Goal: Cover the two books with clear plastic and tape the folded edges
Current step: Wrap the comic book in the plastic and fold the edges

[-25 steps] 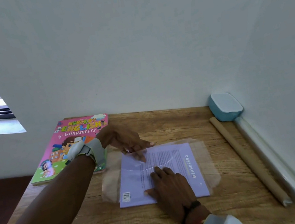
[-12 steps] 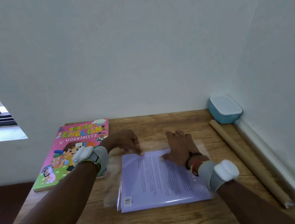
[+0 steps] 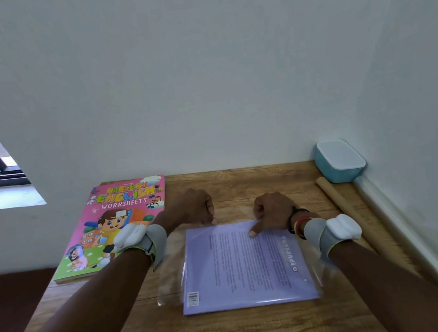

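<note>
My left hand point(image 3: 190, 208) and right hand point(image 3: 274, 210), both curled, pinch clear plastic point(image 3: 171, 286) at purple book point(image 3: 245, 262) far edge; should crease tight, flat.

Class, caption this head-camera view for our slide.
Both hands, left and right, press clear plastic over a purple book's far edge.
</note>
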A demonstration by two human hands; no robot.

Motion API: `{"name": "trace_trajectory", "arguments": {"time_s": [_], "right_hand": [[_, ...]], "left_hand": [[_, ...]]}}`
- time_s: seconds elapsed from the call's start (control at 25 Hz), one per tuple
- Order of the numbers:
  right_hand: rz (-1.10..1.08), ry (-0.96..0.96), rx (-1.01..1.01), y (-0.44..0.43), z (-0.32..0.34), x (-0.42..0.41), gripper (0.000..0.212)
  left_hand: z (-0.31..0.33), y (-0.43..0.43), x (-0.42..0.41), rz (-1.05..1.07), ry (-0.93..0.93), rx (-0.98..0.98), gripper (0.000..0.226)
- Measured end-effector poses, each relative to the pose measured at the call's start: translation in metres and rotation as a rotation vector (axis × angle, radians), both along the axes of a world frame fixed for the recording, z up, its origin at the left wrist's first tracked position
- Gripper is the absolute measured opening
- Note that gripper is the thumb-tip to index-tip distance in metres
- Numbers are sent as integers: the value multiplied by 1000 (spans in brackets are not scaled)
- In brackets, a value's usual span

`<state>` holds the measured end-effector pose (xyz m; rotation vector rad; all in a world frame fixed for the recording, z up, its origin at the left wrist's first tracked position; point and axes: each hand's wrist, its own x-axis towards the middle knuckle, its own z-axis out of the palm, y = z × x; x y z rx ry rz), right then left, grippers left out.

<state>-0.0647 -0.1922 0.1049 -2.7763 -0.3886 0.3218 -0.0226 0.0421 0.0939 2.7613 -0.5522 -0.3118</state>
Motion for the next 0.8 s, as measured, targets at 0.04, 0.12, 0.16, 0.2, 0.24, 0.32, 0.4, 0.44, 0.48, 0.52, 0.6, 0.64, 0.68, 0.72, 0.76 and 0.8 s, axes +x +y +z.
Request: {"name": "trace_trajectory", "arguments": {"time_s": [0.04, 0.12, 0.16, 0.2, 0.24, 0.32, 0.4, 0.44, 0.48, 0.52, 0.6, 0.64, 0.68, 0.72, 0.76, 0.8], "right_hand": [[7, -8, 7, -2, 1, 2, 44], [32, -27, 19, -5, 5, 3, 42], [42, -45, 25, -5, 7, 3, 42], [47, -67, 35, -6, 9, 3, 42], [49, -88, 46, -7, 11, 3, 42], [58, -117, 68, -9, 16, 4, 42], [70, -100, 119, -11, 23, 6, 44], [81, -84, 140, -13, 28, 7, 47], [92, -61, 159, -15, 34, 7, 51], [94, -21, 184, -18, 40, 8, 54], [79, 87, 245, -25, 53, 8, 55], [77, 146, 274, -29, 58, 8, 53], [80, 204, 303, -32, 63, 7, 51], [83, 252, 327, -35, 65, 7, 50], [84, 285, 349, -38, 67, 6, 48], [84, 310, 367, -40, 68, 7, 47]], "left_hand": [[1, 1, 0, 11, 17, -14, 21], [4, 3, -1, 8, 52, -23, 22], [7, 4, -2, -7, 68, -25, 28], [9, 6, -3, -23, 88, -37, 36], [11, 9, -3, -36, 111, -58, 39], [15, 17, -3, -63, 128, -125, 35], [18, 25, -3, -63, 186, -231, 25], [20, 27, -4, -45, 239, -298, 22], [22, 31, -5, -24, 290, -355, 25], [24, 34, -6, -4, 327, -401, 36], [26, 40, -8, -2, 386, -460, 48], [26, 43, -8, -19, 432, -507, 45], [25, 45, -9, -30, 490, -558, 41], [23, 47, -8, -33, 537, -597, 36], [21, 48, -7, -29, 574, -612, 30], [17, 49, -6, -24, 592, -606, 26]]}}
